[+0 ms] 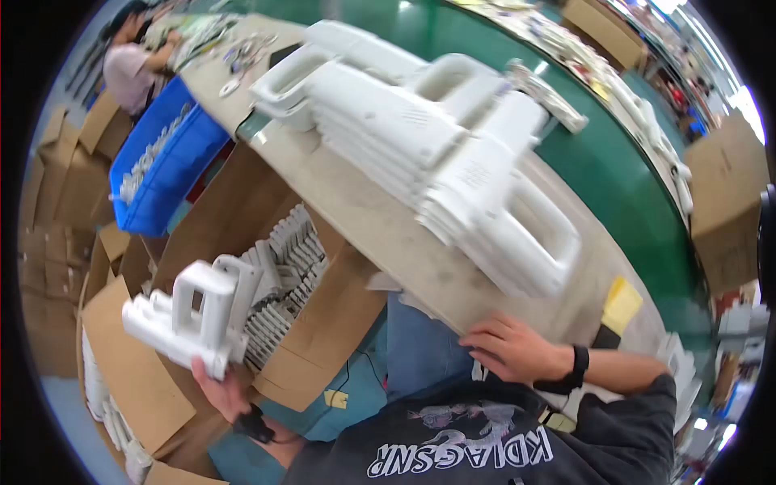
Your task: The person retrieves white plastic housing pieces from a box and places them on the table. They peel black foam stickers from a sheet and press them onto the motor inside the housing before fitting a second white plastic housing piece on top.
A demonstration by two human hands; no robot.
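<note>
My left hand (221, 394) is closed on the end of some white plastic housings (212, 311) with loop-shaped handles, held over an open cardboard box (311, 356). Inside that box stand rows of similar white housings (279, 319), partly hidden by the held ones. My right hand (511, 347) rests at the near edge of the work table (380, 218), its fingers stretched out and nothing in them. Beyond it on the table lies a large stack of white plastic housings (420, 137) with oval handle openings, apart from my right hand.
A blue bin (166, 162) of small pale parts stands beyond the box. A co-worker (133, 65) works at the far left. Yellow paper (622, 305) lies at the table's right. More cardboard boxes (61, 267) line the left side; a green surface (614, 178) curves behind the table.
</note>
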